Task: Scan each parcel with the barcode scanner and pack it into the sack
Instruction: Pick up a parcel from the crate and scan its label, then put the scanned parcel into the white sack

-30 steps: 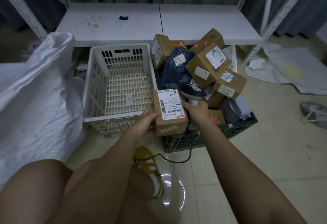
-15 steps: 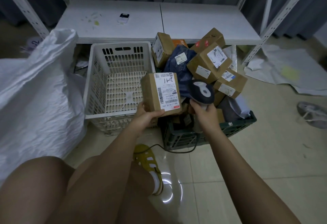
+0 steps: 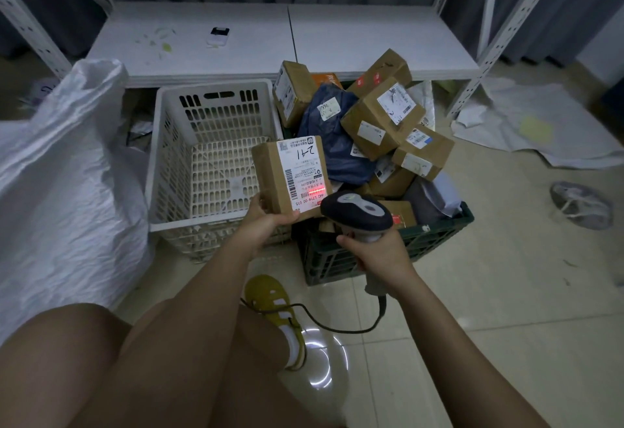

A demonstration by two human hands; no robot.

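Above the near rim of the white crate point(image 3: 216, 171), a brown cardboard parcel point(image 3: 290, 177) is held upright in the left hand point(image 3: 261, 223), thumb along its near edge and fingers curled under its base. Half a second ago the parcel sat lower and its label faced more to the right; now it is raised, and a red scan line glows on the lower part of the white shipping label point(image 3: 302, 171). That label carries a handwritten "2-11" read sideways, a barcode along its left edge and the printed line "642 L714-00 015"; the smaller print is too fine to read. The right hand point(image 3: 383, 252) grips the handle of the barcode scanner point(image 3: 356, 213), which has come up and nearer since the earlier frame, its dark head now just right of the parcel's lower corner and pointing at the label. Its black cable point(image 3: 337, 324) loops across the tiled floor point(image 3: 506, 292) below.

Right of the white crate, a dark green crate point(image 3: 435, 230) is heaped with more brown boxes and a navy mailer bag point(image 3: 332, 137), each with white labels too small to read. At the left stands the white woven sack point(image 3: 64, 171). Beyond both crates runs a low white shelf point(image 3: 354, 36) with a small device point(image 3: 218, 36) on it. A yellow shoe point(image 3: 270, 299) sits near the cable.
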